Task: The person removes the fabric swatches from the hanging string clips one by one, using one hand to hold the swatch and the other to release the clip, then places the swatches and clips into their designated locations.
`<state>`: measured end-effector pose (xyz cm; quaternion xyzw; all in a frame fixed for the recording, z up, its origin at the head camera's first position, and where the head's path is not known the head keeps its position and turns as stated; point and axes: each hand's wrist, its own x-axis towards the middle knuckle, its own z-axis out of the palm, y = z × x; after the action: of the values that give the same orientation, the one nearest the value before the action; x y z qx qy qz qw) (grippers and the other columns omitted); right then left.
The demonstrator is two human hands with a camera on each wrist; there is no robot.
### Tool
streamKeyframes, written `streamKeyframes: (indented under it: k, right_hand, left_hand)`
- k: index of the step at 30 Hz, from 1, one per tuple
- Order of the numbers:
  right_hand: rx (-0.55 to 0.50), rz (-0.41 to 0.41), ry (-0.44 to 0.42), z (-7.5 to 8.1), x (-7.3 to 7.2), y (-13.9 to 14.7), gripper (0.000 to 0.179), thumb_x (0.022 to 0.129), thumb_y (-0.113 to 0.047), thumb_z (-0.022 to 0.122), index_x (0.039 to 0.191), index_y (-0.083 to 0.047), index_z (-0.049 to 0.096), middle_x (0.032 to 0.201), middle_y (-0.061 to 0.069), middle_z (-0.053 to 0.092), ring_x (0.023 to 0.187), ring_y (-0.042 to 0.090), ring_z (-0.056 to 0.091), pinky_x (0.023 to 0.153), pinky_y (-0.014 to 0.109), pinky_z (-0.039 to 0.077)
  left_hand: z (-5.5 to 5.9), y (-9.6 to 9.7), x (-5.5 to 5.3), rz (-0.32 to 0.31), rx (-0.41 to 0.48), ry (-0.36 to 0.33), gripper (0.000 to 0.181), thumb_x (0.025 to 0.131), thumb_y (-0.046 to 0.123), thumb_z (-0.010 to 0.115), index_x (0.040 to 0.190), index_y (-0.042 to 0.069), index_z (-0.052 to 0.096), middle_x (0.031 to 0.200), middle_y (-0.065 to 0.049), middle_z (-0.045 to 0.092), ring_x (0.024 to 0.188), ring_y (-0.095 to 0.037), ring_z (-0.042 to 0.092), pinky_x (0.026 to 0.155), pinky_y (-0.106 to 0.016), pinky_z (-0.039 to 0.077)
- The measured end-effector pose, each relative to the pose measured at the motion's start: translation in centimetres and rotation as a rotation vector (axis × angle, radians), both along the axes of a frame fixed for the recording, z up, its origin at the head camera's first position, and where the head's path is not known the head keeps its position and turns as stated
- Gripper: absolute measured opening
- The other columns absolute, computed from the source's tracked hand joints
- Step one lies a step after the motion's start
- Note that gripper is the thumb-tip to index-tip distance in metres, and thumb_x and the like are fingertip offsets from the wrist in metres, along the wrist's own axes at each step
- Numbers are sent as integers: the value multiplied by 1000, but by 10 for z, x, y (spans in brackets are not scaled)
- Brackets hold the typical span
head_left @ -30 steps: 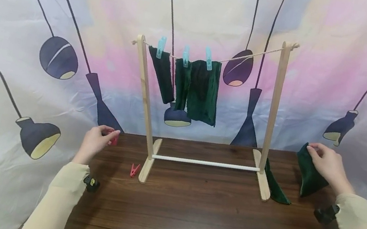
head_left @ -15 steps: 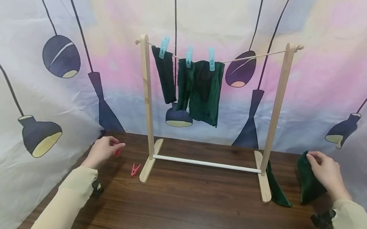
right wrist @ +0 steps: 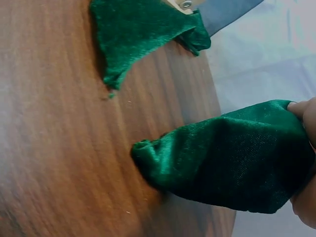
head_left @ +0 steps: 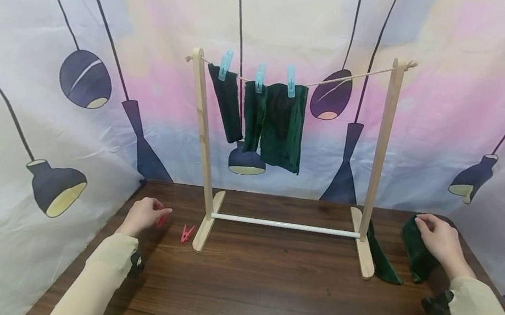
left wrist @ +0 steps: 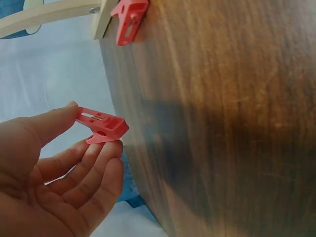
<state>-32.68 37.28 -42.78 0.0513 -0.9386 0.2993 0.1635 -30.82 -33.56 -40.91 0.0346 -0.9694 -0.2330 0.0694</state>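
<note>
Between thumb and fingertips my left hand (head_left: 142,215) pinches a red clothespin (left wrist: 104,123), just above the table at the left. Another red clothespin (head_left: 186,234) lies on the wood beside the stand's left foot. At the right, my right hand (head_left: 439,241) pinches the top of a green velvet cloth (right wrist: 222,158), which hangs down with its lower end at the tabletop. A second green cloth (head_left: 383,260) lies by the stand's right foot. Three green cloths, one of them the wide cloth (head_left: 283,129), hang from the rope, fixed with blue clothespins such as the middle clothespin (head_left: 259,78).
A wooden stand (head_left: 382,151) with a rope (head_left: 353,78) across its top and a white rod (head_left: 286,225) low down stands on the brown table (head_left: 277,306). Behind it hangs a backdrop curtain (head_left: 157,8) printed with lamps.
My left hand has come down and slightly right with the red clothespin. My right hand has lowered the green cloth toward the table. The view has shifted slightly.
</note>
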Motion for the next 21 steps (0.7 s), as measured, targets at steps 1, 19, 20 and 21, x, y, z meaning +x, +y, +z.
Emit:
streamKeyframes:
  k: [1,19,20,21]
  right_hand:
    - [0,2,4,-1,0,-1,43,108,-27,46,127,9,57,112,37,61,93,51,60,71,59,47]
    - [-3,1,-83,-23,0,-3,41,109,-23,43,127,12,56,105,35,62,70,31,57,61,44,45]
    - [-4,-1,-86,-24,0,-3,41,109,-23,43,126,12,56,104,35,63,70,30,56,61,42,44]
    - [-5,-3,-90,-26,0,-2,41,109,-23,43,126,12,56,102,34,63,68,28,55,60,40,43]
  left_hand:
    - [-1,-1,1,1,0,-5,38,96,28,68,102,-10,67,82,-15,68,78,-30,62,76,-50,52]
    - [-10,3,5,9,33,-77,38,97,27,67,104,-10,66,65,-3,62,72,-24,60,74,-45,50]
    - [-10,3,5,9,34,-79,38,97,27,67,104,-10,66,64,-3,62,71,-23,59,73,-45,50]
    - [-10,3,5,10,36,-82,38,97,27,67,104,-10,66,64,-3,62,70,-23,59,73,-44,50]
